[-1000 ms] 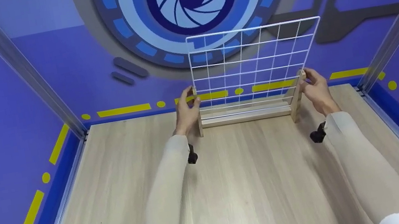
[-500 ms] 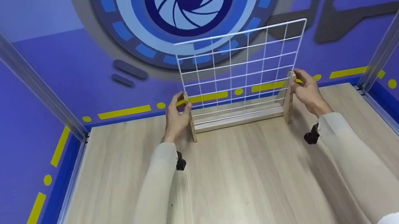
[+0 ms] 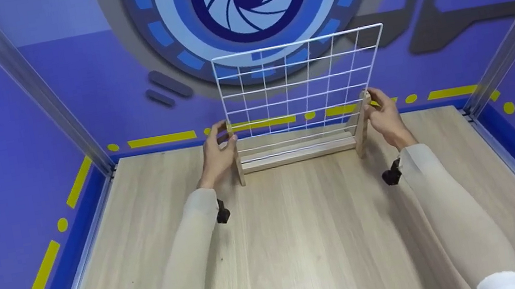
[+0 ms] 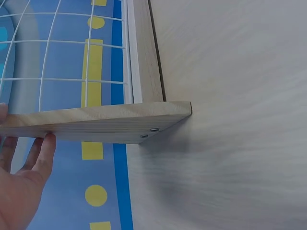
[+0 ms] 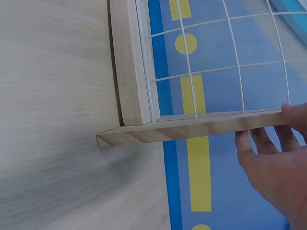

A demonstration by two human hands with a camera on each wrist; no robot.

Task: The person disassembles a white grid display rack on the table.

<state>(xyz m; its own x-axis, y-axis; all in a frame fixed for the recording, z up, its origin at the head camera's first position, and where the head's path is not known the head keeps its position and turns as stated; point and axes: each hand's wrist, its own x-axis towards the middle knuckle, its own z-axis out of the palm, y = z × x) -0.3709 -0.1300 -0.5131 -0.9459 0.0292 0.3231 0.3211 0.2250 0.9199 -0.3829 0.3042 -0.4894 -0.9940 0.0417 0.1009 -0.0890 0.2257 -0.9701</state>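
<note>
A white wire grid panel (image 3: 299,83) stands upright in a wooden stand (image 3: 298,154) at the back of the table. My left hand (image 3: 216,157) grips the upper part of the stand's left side board (image 4: 96,117), thumb on the front edge. On the other side, my right hand (image 3: 387,118) holds the top of the right side board (image 5: 192,129), with its thumb at the edge and fingers against the outer face. Two screw heads (image 4: 153,130) show low on the left board in the left wrist view.
The wood-grain table (image 3: 305,241) is bounded by a blue printed back wall (image 3: 160,61) and side walls. Metal posts (image 3: 37,92) rise at both back corners. A black wrist camera (image 3: 222,211) hangs under the left sleeve, another (image 3: 391,174) under the right.
Both hands have moved left along the back of the table, and the wooden stand with its grid panel has gone with them. The grip on both side boards is kept.
</note>
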